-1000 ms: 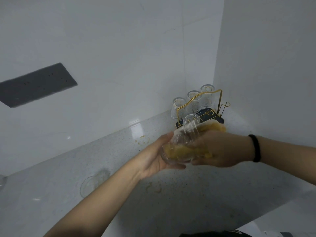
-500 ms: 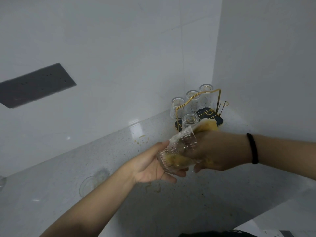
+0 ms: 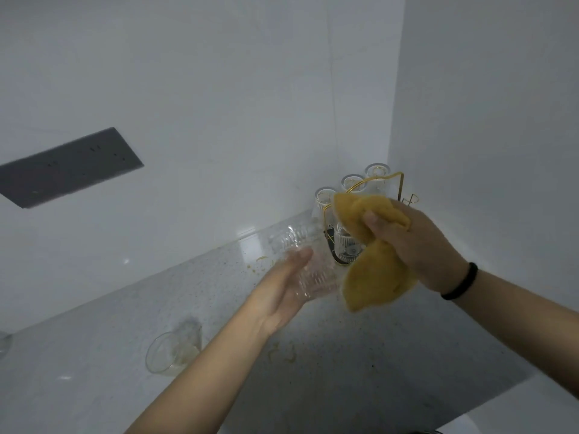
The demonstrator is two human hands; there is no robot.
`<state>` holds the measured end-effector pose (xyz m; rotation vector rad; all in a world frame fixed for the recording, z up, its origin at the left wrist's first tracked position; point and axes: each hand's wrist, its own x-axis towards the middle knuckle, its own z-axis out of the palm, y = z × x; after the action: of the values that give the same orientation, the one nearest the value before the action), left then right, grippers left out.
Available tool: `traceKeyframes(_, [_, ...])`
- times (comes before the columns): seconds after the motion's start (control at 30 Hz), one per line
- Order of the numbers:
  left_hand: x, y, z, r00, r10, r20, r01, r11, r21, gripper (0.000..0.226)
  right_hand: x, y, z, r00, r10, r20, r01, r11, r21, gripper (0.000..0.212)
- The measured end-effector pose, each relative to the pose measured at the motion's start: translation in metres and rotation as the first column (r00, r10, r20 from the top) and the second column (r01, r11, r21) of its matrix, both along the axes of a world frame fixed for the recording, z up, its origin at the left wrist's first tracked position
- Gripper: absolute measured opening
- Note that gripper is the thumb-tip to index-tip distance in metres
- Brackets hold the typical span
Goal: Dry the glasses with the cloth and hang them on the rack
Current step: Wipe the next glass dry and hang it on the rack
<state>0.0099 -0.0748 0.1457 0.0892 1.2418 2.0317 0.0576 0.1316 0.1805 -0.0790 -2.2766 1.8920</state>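
Since the ribbed clear glass (image 3: 300,261), held above the counter in the left hand (image 3: 282,289) whose fingers wrap it, looks fragile and slippery, grip its ribbed wall; the right hand (image 3: 416,245) clutches the soft yellow cloth (image 3: 372,270) beside the gold wire rack (image 3: 394,180).

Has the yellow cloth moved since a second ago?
Yes. The yellow cloth, gripped by the right hand, has come out of the glass in the left hand and now hangs in front of the rack.
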Motion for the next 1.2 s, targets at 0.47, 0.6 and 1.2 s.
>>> traceKeyframes(0.47, [-0.001, 0.044, -0.012, 0.834, 0.543, -0.102, -0.538, 0.84, 0.072, 0.043, 0.007, -0.085, -0.018, 0.952, 0.092, 0.29, 0.24, 0.362, -0.901, 0.054])
traceKeyframes(0.6, [-0.004, 0.042, -0.013, 0.838, 0.545, 0.023, -0.545, 0.834, 0.086, 0.077, 0.015, -0.095, -0.016, 0.959, 0.058, 0.277, 0.241, 0.347, -0.906, 0.048])
traceKeyframes(1.2, [0.011, 0.042, -0.006, 0.912, 0.403, -0.073, -0.399, 0.915, 0.06, 0.073, -0.006, -0.07, -0.014, 0.987, -0.041, 0.157, 0.147, 0.633, -0.76, 0.041])
